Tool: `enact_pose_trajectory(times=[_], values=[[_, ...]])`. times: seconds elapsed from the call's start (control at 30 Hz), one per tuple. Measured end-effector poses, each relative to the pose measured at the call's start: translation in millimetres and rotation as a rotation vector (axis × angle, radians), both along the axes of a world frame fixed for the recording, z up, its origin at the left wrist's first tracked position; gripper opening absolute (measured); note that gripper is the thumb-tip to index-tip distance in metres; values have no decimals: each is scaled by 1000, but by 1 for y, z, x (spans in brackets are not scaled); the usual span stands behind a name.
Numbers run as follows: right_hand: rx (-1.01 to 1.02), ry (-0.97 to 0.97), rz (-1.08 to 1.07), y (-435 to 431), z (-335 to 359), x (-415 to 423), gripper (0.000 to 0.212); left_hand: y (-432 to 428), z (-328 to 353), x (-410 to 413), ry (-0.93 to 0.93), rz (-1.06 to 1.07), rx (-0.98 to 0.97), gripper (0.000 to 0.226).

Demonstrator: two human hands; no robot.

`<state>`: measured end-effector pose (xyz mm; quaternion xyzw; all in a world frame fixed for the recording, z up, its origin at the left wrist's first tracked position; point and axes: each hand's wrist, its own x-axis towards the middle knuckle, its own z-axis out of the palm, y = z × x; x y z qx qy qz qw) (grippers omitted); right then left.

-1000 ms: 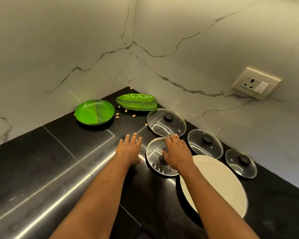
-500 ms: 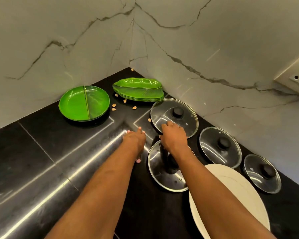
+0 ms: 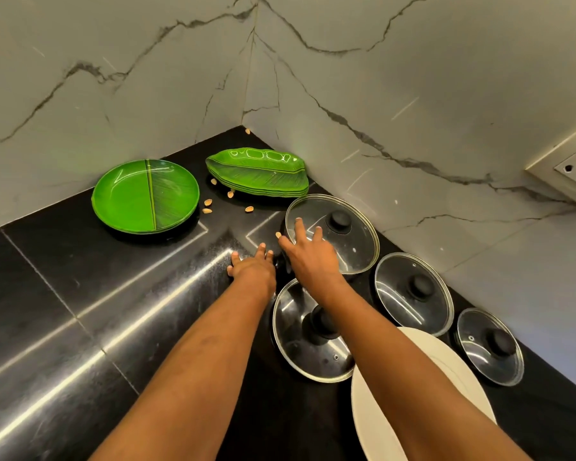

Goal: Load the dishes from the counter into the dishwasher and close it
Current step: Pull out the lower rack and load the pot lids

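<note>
Head view. Held right hand (image 3: 308, 257), fingers straight and gripping nothing, on largest glass lid (image 3: 353, 242); pressed left hand (image 3: 251, 266) flat, open, on black counter (image 3: 80, 294) beside it. Judged barely started, with smaller glass lids (image 3: 396, 301), green plates (image 3: 145, 196) and white plate (image 3: 373, 427) unloaded on counter, dishwasher out of view.

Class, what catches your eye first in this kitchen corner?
Two stacks of bright green plates stand out on the black counter: the round plates at back left, the leaf-shaped plates in the corner. In front, the right hand lies on the largest glass lid, the left hand flat on the counter beside it.
</note>
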<state>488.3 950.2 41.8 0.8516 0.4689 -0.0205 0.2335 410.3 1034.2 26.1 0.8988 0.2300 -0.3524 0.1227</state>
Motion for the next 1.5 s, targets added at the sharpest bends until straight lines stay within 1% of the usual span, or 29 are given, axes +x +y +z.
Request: enact_pose_trajectory(times=[0.07,0.13,0.23,0.33,0.43,0.5,0.53,0.6,0.63,0.7,0.8,0.87,0.93,1.0,1.07,1.13,1.2,1.23,1.27,1.33,1.37,1.5], values=[[-10,-15,11,-7,4,0,42,0,1,-1,-12,13,-21,107],[-8,-42,-38,-14,15,1,30,-1,3,-1,-25,21,-36,104],[-9,-63,-103,-22,27,9,27,0,3,-2,-35,23,-36,103],[77,-21,-163,-33,35,14,31,1,0,-2,-54,28,-40,104],[211,-65,-205,-49,49,16,40,3,-2,-3,-86,38,-43,99],[413,-129,-311,-65,65,22,43,5,-3,-6,-112,13,-38,99],[561,-122,-423,-75,73,28,42,7,-3,-8,-118,-20,-27,108],[920,-1,-698,-96,89,38,44,11,-3,-13,-134,-95,-3,130],[1085,89,-800,-106,94,38,47,13,-4,-17,-158,-110,0,135],[1299,237,-904,-123,96,25,52,15,-7,-27,-215,-102,-2,135],[1592,482,-1017,-142,81,-8,48,9,-5,-48,-310,-14,-24,127],[1817,610,-1100,-153,74,-31,46,-5,-1,-62,-441,-49,69,111],[1972,700,-1151,-162,71,-53,47,-23,4,-75,-617,-21,125,91],[2059,815,-1174,-173,68,-79,49,-43,14,-90,-753,40,126,83],[2117,922,-1217,-183,62,-102,57,-60,23,-107,-818,17,140,82],[2185,1006,-1269,-196,54,-119,69,-74,30,-124,-820,-50,152,89],[2235,1089,-1289,-209,51,-138,76,-87,37,-145,-765,-128,157,101],[2250,1121,-1284,-217,51,-148,73,-93,40,-156,-737,-172,168,107],[2253,1143,-1269,-224,50,-156,63,-99,42,-167,-714,-210,186,112],[2233,1178,-1230,-245,48,-176,36,-116,47,-191,-690,-248,235,116],[2222,1191,-1218,-256,46,-185,29,-126,50,-203,-688,-245,247,117],[2228,1236,-1164,-300,42,-221,27,-167,57,-248,-685,-229,279,118]])
